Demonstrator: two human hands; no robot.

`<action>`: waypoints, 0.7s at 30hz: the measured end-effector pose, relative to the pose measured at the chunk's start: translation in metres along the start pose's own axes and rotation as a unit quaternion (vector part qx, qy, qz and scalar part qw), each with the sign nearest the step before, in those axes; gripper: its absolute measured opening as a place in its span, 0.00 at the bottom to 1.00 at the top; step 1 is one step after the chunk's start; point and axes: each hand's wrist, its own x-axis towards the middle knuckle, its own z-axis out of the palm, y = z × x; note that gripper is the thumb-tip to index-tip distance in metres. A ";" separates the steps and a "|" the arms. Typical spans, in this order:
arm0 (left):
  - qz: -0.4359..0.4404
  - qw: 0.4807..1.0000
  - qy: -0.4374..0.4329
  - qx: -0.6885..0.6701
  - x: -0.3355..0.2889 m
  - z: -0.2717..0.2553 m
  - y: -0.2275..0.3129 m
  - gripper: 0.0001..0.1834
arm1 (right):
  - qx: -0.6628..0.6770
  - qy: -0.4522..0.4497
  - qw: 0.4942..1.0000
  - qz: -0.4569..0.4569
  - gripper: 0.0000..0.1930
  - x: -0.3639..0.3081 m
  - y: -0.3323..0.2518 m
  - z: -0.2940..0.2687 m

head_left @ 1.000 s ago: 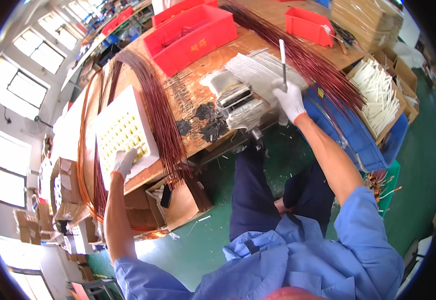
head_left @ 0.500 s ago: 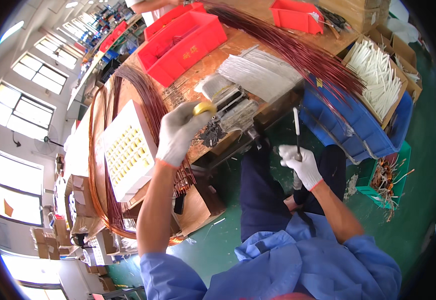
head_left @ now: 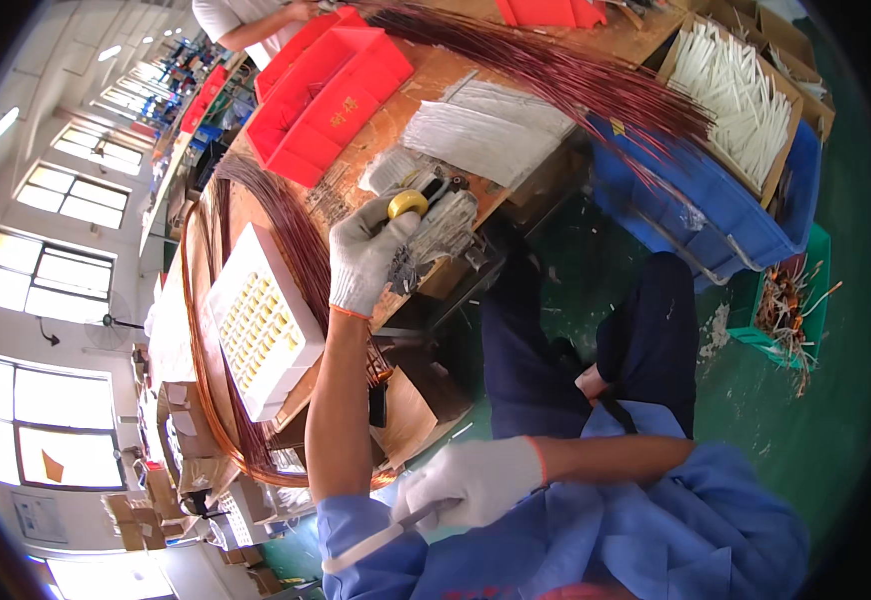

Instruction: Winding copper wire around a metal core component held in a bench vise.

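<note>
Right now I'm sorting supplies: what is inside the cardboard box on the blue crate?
The cardboard box holds a heap of thin white sleeves. Whatever lies beneath them is covered. The blue crate carries it.

Single view: we look from a head-worn fisheye camera, facing steeply down over our own chest and lap. The table [head_left: 426,90] fills the upper middle, tilted and bent toward the rim. Our left hand [head_left: 366,255] sits mid-frame, at arm's reach; our right hand [head_left: 476,485] is very near the lens, low in frame. Windows curve along the left edge.
</note>
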 end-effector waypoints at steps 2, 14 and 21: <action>0.006 1.000 -0.009 0.018 0.002 0.005 0.005 0.22 | -0.041 0.105 0.994 -0.010 0.07 -0.009 0.010 -0.018; 0.008 1.000 0.008 0.013 0.003 0.004 -0.007 0.20 | -0.269 0.636 0.712 0.128 0.15 -0.067 0.063 -0.136; 0.020 0.998 0.010 0.057 0.004 0.001 -0.003 0.21 | -0.151 0.366 0.914 0.093 0.27 -0.023 0.060 -0.091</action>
